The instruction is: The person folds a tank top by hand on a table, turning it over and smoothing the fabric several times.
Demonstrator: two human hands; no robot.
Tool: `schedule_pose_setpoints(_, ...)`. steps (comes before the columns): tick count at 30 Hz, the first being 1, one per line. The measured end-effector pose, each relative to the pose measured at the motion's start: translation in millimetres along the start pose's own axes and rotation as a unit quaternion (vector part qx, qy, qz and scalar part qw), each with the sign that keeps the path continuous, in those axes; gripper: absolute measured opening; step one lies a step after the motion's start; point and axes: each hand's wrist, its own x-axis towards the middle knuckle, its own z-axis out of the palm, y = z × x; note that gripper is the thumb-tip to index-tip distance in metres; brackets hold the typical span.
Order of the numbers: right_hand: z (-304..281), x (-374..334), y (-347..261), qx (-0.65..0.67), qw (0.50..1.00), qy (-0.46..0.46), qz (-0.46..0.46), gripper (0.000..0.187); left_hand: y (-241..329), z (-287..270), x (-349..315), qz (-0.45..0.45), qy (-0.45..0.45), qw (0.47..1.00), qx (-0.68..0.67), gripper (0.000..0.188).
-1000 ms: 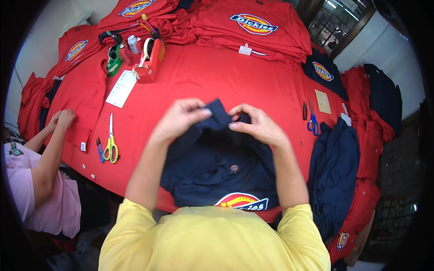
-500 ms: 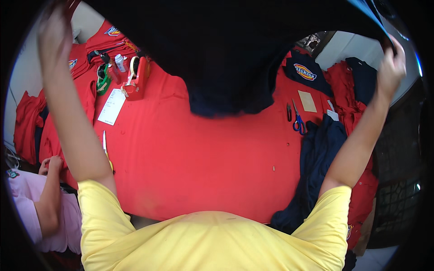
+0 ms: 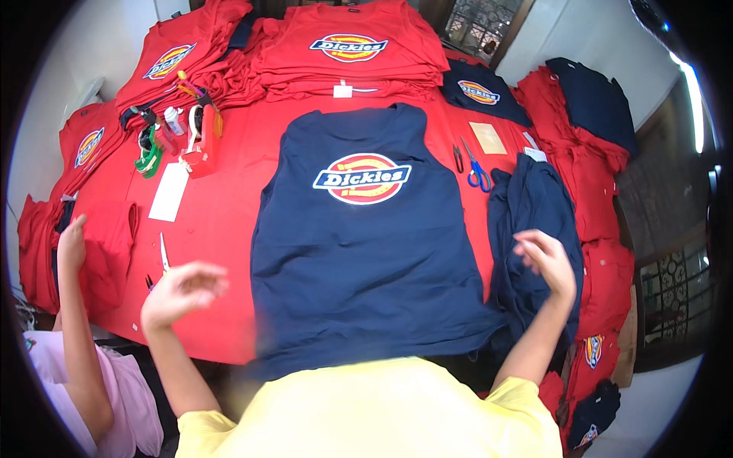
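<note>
A navy sleeveless top [image 3: 366, 237] lies spread front up on the red-covered table [image 3: 214, 259], its neckline away from me and its lower edge by my yellow shirt. An oval red and yellow logo with a blue banner [image 3: 361, 178] is on its chest. To the left of the top, my left hand [image 3: 183, 294] hovers open and slightly blurred, fingers loosely bent and holding nothing. My right hand [image 3: 546, 263] is raised over a crumpled navy garment pile [image 3: 534, 202] on the right, also empty with its fingers loosely apart.
Stacked red tops [image 3: 351, 65] line the far side. At left are a red tape dispenser [image 3: 202, 145], a green one [image 3: 146, 153], a white paper [image 3: 168, 191] and yellow-handled scissors [image 3: 163, 252]. Blue-handled scissors [image 3: 479, 175] lie right. A co-worker's arm [image 3: 72, 290] reaches in at left.
The navy top, held up by both hands before, now lies flat on the table. Both hands have let go and drawn back toward me, and the far stacks have come into view.
</note>
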Motion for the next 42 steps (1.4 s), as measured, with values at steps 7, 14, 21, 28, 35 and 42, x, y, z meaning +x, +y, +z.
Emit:
schedule_pose_setpoints(7,85.7,149.1,125.1,-0.227,0.961,0.159,-0.019,0.03,-110.3,26.4,112.3,-0.147,0.247,0.901,0.325,0.045)
schedule_pose_setpoints(14,135.2,186.6,108.7,-0.283,0.929,0.238,0.008,0.022,-121.5,49.8,146.7,-0.061,0.32,0.879,0.348,0.028)
schedule_pose_setpoints(21,58.8,132.8,49.0,0.366,0.918,0.11,-0.108,0.009,-94.3,-15.8,94.3,0.173,0.306,0.895,-0.276,0.009)
schedule_pose_setpoints(28,-61.2,20.5,-42.9,0.427,0.819,-0.024,-0.383,0.024,48.9,24.9,21.4,0.295,0.168,0.892,-0.3,0.053)
schedule_pose_setpoints(35,-119.6,-17.0,-22.5,0.467,0.741,0.004,-0.483,0.015,63.6,27.5,-14.2,0.443,0.216,0.814,-0.307,0.025)
schedule_pose_setpoints(42,-160.4,99.3,-9.6,0.342,0.917,0.034,-0.203,0.012,124.7,67.3,167.3,0.219,0.258,0.94,0.038,0.028)
